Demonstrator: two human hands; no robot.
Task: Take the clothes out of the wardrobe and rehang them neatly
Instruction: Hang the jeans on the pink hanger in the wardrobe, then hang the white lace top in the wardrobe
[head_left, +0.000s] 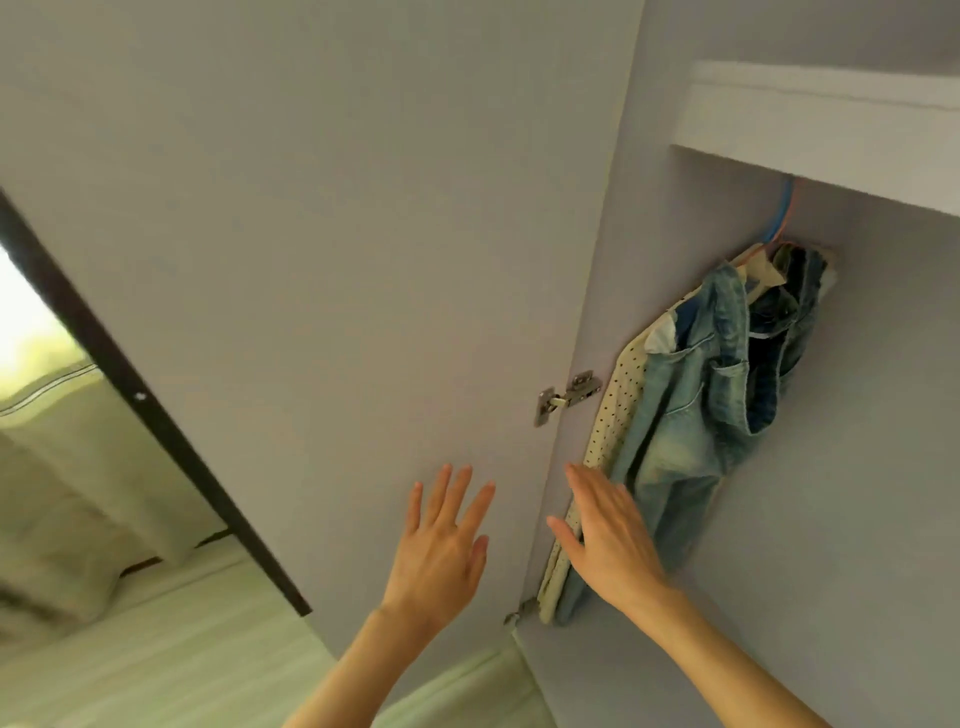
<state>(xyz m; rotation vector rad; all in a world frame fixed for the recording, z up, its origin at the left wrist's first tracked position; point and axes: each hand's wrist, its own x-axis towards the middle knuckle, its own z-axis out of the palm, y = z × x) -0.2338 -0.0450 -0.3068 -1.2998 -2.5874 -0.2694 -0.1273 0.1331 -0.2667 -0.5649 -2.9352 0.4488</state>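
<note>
The wardrobe stands open, its white door (363, 260) swung out to the left. Inside, pressed against the left wall, hang a cream polka-dot garment (615, 410), a light denim jacket (680, 410) and darker jeans (784, 332) on blue and orange hangers (782, 218). My left hand (444, 551) is raised with straight, spread fingers in front of the door's inner face. My right hand (610, 540) reaches, fingers straight, beside the lower edge of the cream garment and the denim jacket. Neither hand holds anything.
A white shelf (810, 119) crosses the wardrobe above the clothes. A metal hinge (569, 397) joins door and carcass. The space right of the clothes shows bare back wall. Left of the door are a dark frame (145, 405), a curtain and a pale floor.
</note>
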